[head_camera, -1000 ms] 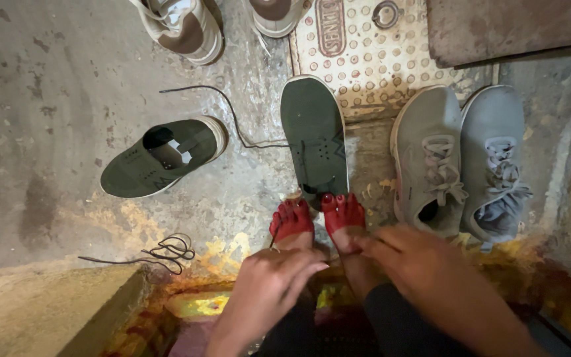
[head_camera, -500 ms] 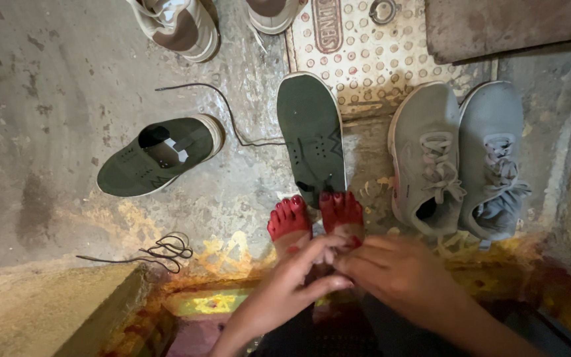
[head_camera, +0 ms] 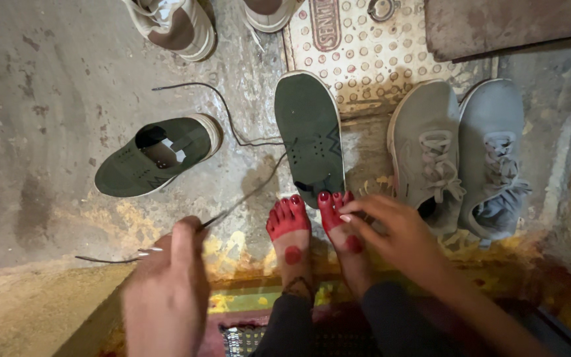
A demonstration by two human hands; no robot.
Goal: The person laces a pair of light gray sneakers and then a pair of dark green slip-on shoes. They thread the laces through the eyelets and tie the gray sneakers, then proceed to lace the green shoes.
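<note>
- Since half a second ago, left hand [head_camera: 166, 284] has swung out leftward, fingers pinched on a dark lace [head_camera: 246, 195].
- Lace runs taut, up-right to the green shoe [head_camera: 308, 135].
- Right hand [head_camera: 391, 231], fingers loosely spread, rests beside that shoe's heel, nearer it.

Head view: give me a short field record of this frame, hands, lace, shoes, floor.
left hand: raised, pinching a dark shoelace that runs taut up to the green shoe ahead
right hand: fingers over the toes of the right foot, by that shoe's heel
green shoe ahead: toe pointing away, just in front of the bare feet
second green shoe: lying to the left, no lace
loose lace: on the floor near the left hand
grey pair: laced, side by side on the right
floor: stained concrete
</note>
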